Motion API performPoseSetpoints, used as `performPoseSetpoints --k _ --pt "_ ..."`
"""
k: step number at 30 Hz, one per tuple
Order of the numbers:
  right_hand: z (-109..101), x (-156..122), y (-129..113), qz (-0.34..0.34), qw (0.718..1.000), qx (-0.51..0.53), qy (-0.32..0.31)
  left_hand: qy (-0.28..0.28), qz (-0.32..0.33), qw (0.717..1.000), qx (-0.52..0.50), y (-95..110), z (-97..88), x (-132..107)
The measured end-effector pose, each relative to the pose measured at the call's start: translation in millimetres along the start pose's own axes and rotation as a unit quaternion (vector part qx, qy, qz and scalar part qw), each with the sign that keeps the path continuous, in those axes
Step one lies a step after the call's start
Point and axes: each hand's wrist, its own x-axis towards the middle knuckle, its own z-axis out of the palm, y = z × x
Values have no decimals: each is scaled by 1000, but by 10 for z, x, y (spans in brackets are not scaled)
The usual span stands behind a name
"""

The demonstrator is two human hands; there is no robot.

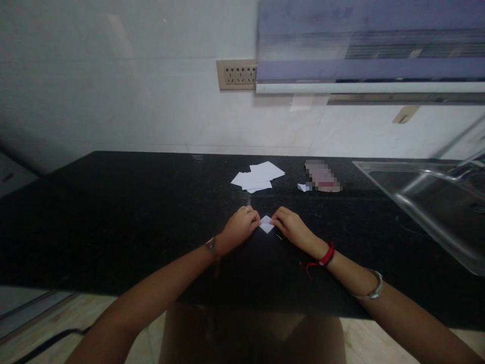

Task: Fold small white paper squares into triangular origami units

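Note:
A small white piece of folded paper, diamond-shaped from here, lies on the dark countertop between my hands. My left hand pinches its left corner, fingers closed. At the right corner, the fingertips of my right hand are closed on the paper too. A crease line runs across the paper between the two corners. Beyond my hands rest several loose white paper sheets, overlapping one another. A small folded white paper sits farther right.
A blurred-out phone-like object lies near the back of the black countertop. To the right is a steel sink. A socket panel is fixed to the white wall. The counter's front edge runs close to my body.

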Motion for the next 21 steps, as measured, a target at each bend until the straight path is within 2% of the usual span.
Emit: performPoseSetpoints --k 8,11,17,21 --pt "55 27 77 -2 999 -49 -5 8 -25 999 -26 33 -21 13" --pt "17 66 98 30 1000 1 -9 12 -40 998 -46 33 -30 37" --pt "-70 139 75 137 988 60 -46 7 -97 995 -34 28 -3 59" --pt "-67 144 61 141 986 78 -41 6 -97 995 -10 54 -3 31"
